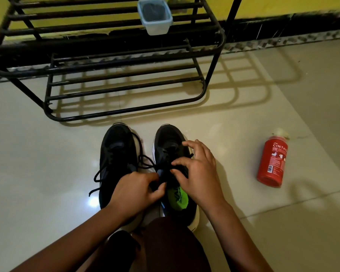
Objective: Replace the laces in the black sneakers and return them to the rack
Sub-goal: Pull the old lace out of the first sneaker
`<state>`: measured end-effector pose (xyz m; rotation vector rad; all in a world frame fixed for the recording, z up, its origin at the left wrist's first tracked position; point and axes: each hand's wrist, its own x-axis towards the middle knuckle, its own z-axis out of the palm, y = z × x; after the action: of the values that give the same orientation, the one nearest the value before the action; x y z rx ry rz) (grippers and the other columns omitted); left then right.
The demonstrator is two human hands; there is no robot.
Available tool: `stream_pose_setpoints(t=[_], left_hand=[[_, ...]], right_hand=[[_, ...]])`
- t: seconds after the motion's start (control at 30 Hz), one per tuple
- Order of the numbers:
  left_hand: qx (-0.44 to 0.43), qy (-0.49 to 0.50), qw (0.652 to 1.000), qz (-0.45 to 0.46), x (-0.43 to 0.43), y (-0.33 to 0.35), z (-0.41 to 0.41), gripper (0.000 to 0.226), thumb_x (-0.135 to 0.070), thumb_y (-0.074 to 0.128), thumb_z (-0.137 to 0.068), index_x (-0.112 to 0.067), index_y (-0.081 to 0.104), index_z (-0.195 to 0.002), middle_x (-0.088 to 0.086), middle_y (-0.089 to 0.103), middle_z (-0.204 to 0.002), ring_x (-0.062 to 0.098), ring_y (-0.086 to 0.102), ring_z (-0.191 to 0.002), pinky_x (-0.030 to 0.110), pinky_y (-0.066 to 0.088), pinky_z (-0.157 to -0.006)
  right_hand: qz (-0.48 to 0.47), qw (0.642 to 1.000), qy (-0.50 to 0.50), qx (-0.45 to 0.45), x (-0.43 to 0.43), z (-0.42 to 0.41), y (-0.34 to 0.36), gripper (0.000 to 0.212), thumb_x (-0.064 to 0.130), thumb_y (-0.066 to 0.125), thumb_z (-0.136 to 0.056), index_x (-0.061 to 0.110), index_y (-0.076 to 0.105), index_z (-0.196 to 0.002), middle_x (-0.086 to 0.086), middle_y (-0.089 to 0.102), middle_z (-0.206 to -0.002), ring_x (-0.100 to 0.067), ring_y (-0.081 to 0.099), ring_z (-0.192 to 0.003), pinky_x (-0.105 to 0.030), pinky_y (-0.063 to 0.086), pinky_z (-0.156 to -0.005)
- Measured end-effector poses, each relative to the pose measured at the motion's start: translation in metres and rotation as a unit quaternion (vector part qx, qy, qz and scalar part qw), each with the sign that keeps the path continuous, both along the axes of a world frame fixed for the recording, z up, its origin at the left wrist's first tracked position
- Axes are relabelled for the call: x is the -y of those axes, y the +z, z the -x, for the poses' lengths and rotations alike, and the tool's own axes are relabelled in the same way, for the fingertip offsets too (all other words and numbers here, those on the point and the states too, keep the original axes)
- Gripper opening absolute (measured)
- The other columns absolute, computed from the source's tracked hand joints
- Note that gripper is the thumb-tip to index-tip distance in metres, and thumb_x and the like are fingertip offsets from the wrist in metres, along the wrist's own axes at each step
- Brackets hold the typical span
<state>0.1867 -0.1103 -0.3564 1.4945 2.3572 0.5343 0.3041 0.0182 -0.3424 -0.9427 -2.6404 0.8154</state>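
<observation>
Place: a pale tiled floor [47, 154] by a yellow wall, with a person sitting low over a pair of shoes.
Black sneakers: both stand side by side on the floor, toes toward the rack [223, 39], just short of its lowest shelf and not on it.
Left sneaker [116, 160]: black with a white sole. Its loose lace [95, 178] trails over the outer side onto the tiles, and a loop hangs over the inner side.
Right sneaker [171, 142]: black with a white sole. A bright green insole [178, 197] shows in the heel opening.
Left hand [137, 191]: over the gap between the shoes, fingers curled in, thumb and forefinger nipping the lace [162, 177] at the right sneaker's tongue.
Right hand [198, 173]: on top of the right sneaker. Thumb and forefinger pinch the same lace, and the other fingers are lifted and spread toward the toe.
Lacing: black cord on black cloth in dim light, so I can't say which eyelet the hands are at.
Rack: black metal tube, two slatted shelves in view, standing against the wall.
Container [155, 16]: a clear plastic tub with something dark inside, on the upper shelf.
Bottle [272, 161]: red with a white cap, lying on its side on the floor, well to the right of the shoes.
Person: bare forearms, and a dark-clothed knee [165, 242] low in view, just behind the heels.
</observation>
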Motion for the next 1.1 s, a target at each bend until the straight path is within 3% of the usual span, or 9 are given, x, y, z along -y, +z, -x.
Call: stream_pose_setpoints(t=[0.13, 0.23, 0.33, 0.47, 0.57, 0.77, 0.93, 1.0, 1.1], left_hand=[[0.002, 0.001, 1.000, 0.004, 0.001, 0.000, 0.000, 0.055, -0.064, 0.022, -0.072, -0.025, 0.060, -0.070, 0.001, 0.059, -0.055, 0.015, 0.057, -0.052, 0.027, 0.035, -0.047], [0.006, 0.001, 1.000, 0.003, 0.002, 0.001, 0.000, 0.058, -0.065, 0.021, -0.073, -0.025, 0.062, -0.074, -0.001, 0.058, -0.054, 0.012, 0.055, -0.050, 0.023, 0.034, -0.046], [0.001, -0.001, 1.000, 0.012, 0.003, 0.000, 0.000, 0.058, -0.066, 0.018, -0.072, -0.025, 0.059, -0.074, -0.001, 0.058, -0.055, 0.012, 0.055, -0.052, 0.025, 0.036, -0.048], [0.002, -0.003, 1.000, 0.010, 0.002, 0.000, 0.000, 0.056, -0.065, 0.021, -0.073, -0.025, 0.060, -0.073, -0.002, 0.058, -0.054, 0.012, 0.055, -0.050, 0.021, 0.029, -0.044], [-0.003, -0.004, 1.000, 0.007, 0.003, 0.000, 0.000, 0.049, -0.064, 0.024, -0.074, -0.026, 0.055, -0.068, -0.003, 0.055, -0.052, 0.015, 0.057, -0.052, 0.021, 0.026, -0.043], [0.004, -0.008, 1.000, 0.003, 0.003, 0.000, 0.000, 0.046, -0.064, 0.022, -0.074, -0.031, 0.054, -0.070, -0.003, 0.053, -0.051, 0.010, 0.052, -0.048, 0.017, 0.023, -0.043], [0.000, -0.008, 1.000, 0.001, 0.003, -0.001, 0.000, 0.046, -0.065, 0.022, -0.074, -0.030, 0.051, -0.067, -0.009, 0.042, -0.046, 0.003, 0.038, -0.040, 0.015, 0.019, -0.043], [0.000, -0.007, 1.000, 0.002, 0.003, -0.002, 0.000, 0.055, -0.066, 0.020, -0.074, -0.026, 0.058, -0.072, -0.009, 0.044, -0.047, 0.002, 0.038, -0.040, 0.014, 0.021, -0.043], [0.003, -0.006, 1.000, 0.005, 0.003, -0.001, 0.000, 0.058, -0.066, 0.020, -0.073, -0.024, 0.061, -0.074, -0.009, 0.049, -0.050, 0.004, 0.044, -0.043, 0.015, 0.025, -0.044]], right_hand=[[0.016, 0.993, -0.087, -0.081, -0.003, 0.001, 0.003, 0.004, 0.026, 0.067, -0.083, 0.024, 0.069, -0.081, 0.007, 0.047, -0.113, -0.013, 0.041, -0.115, -0.023, 0.035, -0.094], [0.141, 0.932, -0.266, -0.204, -0.012, -0.002, 0.010, 0.008, 0.015, 0.059, -0.089, 0.021, 0.059, -0.085, 0.007, 0.045, -0.106, -0.014, 0.050, -0.107, 0.003, 0.029, -0.080], [0.163, 0.901, -0.331, -0.230, -0.016, -0.010, 0.012, 0.013, 0.009, 0.058, -0.089, 0.020, 0.058, -0.096, 0.003, 0.043, -0.113, -0.018, 0.050, -0.113, 0.008, 0.026, -0.078], [0.058, 0.991, -0.099, -0.069, -0.002, -0.008, 0.009, 0.041, 0.033, 0.069, -0.080, 0.031, 0.059, -0.120, 0.002, 0.029, -0.143, -0.014, 0.018, -0.137, -0.017, 0.022, -0.109], [-0.024, 1.000, -0.014, 0.006, 0.011, 0.004, 0.004, 0.021, 0.030, 0.071, -0.078, 0.029, 0.071, -0.099, 0.000, 0.038, -0.142, -0.022, 0.017, -0.139, -0.046, 0.020, -0.114], [0.001, 0.981, -0.160, -0.109, 0.004, 0.002, 0.000, 0.003, 0.020, 0.063, -0.086, 0.020, 0.065, -0.084, 0.005, 0.046, -0.111, -0.015, 0.044, -0.111, -0.023, 0.039, -0.092], [0.130, 0.908, -0.332, -0.221, -0.014, -0.014, 0.007, 0.012, 0.008, 0.057, -0.089, 0.016, 0.058, -0.097, -0.002, 0.043, -0.115, -0.021, 0.048, -0.114, 0.008, 0.024, -0.077], [0.091, 0.945, -0.259, -0.174, -0.014, -0.019, 0.006, 0.034, 0.019, 0.065, -0.085, 0.018, 0.058, -0.118, -0.005, 0.037, -0.134, -0.020, 0.035, -0.129, 0.001, 0.024, -0.093], [0.018, 0.995, -0.090, -0.043, -0.001, -0.011, 0.001, 0.043, 0.037, 0.071, -0.078, 0.032, 0.061, -0.119, -0.002, 0.028, -0.147, -0.020, 0.013, -0.140, -0.038, 0.022, -0.113]])
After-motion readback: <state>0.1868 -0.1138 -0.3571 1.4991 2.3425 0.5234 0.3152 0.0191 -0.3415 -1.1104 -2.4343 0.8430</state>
